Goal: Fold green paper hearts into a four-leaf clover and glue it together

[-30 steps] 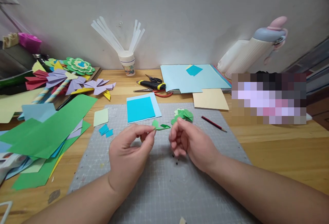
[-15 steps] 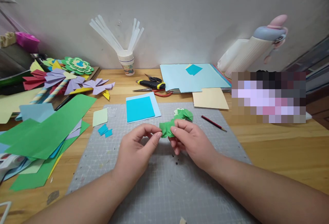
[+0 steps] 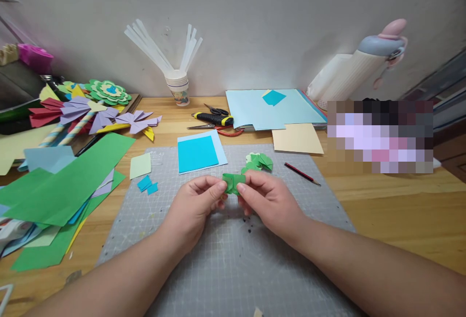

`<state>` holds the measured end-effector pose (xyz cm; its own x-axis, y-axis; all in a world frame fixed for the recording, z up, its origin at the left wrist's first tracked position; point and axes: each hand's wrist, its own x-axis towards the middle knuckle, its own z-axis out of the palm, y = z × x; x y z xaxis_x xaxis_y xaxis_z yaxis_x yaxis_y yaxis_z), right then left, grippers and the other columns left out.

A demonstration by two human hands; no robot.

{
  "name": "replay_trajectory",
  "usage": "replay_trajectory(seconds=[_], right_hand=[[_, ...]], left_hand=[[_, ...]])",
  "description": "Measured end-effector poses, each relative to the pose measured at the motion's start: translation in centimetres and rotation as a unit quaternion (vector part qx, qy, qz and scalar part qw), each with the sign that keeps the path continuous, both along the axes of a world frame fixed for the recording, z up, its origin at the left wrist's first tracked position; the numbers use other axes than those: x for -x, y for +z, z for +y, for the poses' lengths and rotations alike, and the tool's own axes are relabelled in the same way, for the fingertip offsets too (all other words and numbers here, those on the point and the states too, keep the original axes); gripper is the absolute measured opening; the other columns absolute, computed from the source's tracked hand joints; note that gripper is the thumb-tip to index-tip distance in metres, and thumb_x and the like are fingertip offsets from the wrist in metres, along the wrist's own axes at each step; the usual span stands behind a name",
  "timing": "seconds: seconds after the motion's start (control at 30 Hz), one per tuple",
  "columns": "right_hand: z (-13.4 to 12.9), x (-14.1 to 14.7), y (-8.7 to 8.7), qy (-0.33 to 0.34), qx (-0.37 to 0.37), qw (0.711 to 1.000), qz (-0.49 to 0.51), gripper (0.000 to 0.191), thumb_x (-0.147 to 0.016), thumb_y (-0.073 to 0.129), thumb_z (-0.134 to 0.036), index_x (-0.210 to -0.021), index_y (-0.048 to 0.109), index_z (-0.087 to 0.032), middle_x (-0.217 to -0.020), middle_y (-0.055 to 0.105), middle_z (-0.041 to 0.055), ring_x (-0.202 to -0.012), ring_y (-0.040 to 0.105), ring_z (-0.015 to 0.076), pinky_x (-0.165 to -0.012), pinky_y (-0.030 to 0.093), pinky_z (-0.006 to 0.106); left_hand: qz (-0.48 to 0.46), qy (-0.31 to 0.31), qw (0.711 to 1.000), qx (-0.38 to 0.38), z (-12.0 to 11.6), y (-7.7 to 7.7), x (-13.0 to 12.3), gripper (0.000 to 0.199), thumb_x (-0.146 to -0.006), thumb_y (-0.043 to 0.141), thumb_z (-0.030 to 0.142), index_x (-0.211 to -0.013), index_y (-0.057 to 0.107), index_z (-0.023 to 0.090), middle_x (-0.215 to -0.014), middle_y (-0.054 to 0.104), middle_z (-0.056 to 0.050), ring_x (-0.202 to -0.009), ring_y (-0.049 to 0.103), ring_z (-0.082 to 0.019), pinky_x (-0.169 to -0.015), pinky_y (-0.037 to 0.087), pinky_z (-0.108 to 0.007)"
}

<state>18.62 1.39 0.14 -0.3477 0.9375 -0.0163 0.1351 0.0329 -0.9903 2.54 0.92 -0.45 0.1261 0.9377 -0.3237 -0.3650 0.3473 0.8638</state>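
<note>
A pixelated block (image 3: 380, 137) at 3 o'clock masks whatever lies there, while in the middle the fingertips of the left hand (image 3: 198, 200) and right hand (image 3: 274, 200) cover both ends of the folded green paper piece (image 3: 233, 182), whose inner folds are too small to make out. Toward 10 o'clock the stacked paper cups (image 3: 177, 86) hide the lower ends of the white strips (image 3: 150, 45), and the cup print is too fine to tell. The picture's edge cuts off a white object (image 3: 12, 232) between 8 and 9 o'clock and a pale scrap (image 3: 258, 312) at 6 o'clock.
</note>
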Motion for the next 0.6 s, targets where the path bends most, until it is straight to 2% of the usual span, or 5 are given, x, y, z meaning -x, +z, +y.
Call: replay_trajectory(seconds=[0.23,0.33,0.5,0.6], right_hand=[[0.00,0.08,-0.46,0.011,-0.002,1.000,-0.024,0.030,-0.086,0.052,-0.035,-0.061,0.048,-0.019,-0.055,0.048,-0.0032,-0.051,0.045,0.0105,-0.049,0.033,0.025],[-0.04,0.04,-0.49,0.015,0.012,1.000,-0.014,0.028,-0.086,0.051,-0.035,-0.063,0.048,-0.019,-0.057,0.049,-0.0031,-0.050,0.045,0.0102,-0.048,0.033,0.025],[-0.07,0.11,-0.49,0.025,-0.002,0.999,-0.024,0.027,-0.086,0.050,-0.031,-0.061,0.048,-0.019,-0.055,0.046,-0.0036,-0.052,0.044,0.0107,-0.049,0.032,0.025],[-0.10,0.15,-0.53,0.031,-0.009,0.999,-0.032,0.027,-0.086,0.049,-0.031,-0.061,0.048,-0.019,-0.056,0.045,-0.0036,-0.053,0.043,0.0106,-0.050,0.031,0.025]], left_hand=[[-0.023,-0.016,0.999,0.015,-0.23,0.37,0.00,0.022,-0.067,0.075,0.032,-0.063,0.062,0.016,-0.060,0.057,0.002,-0.056,0.050,-0.008,-0.056,0.041,-0.021],[-0.003,-0.017,1.000,0.003,-0.28,0.39,-0.04,0.022,-0.068,0.074,0.033,-0.063,0.061,0.016,-0.057,0.054,0.002,-0.055,0.049,-0.009,-0.056,0.041,-0.021],[0.044,-0.015,0.999,-0.017,-0.27,0.40,-0.04,0.022,-0.064,0.077,0.033,-0.068,0.062,0.017,-0.065,0.059,0.000,-0.056,0.050,-0.010,-0.056,0.040,-0.022],[0.062,-0.019,0.998,-0.025,-0.23,0.42,0.02,0.024,-0.065,0.076,0.035,-0.062,0.061,0.016,-0.056,0.054,0.002,-0.052,0.045,-0.009,-0.052,0.036,-0.021]])
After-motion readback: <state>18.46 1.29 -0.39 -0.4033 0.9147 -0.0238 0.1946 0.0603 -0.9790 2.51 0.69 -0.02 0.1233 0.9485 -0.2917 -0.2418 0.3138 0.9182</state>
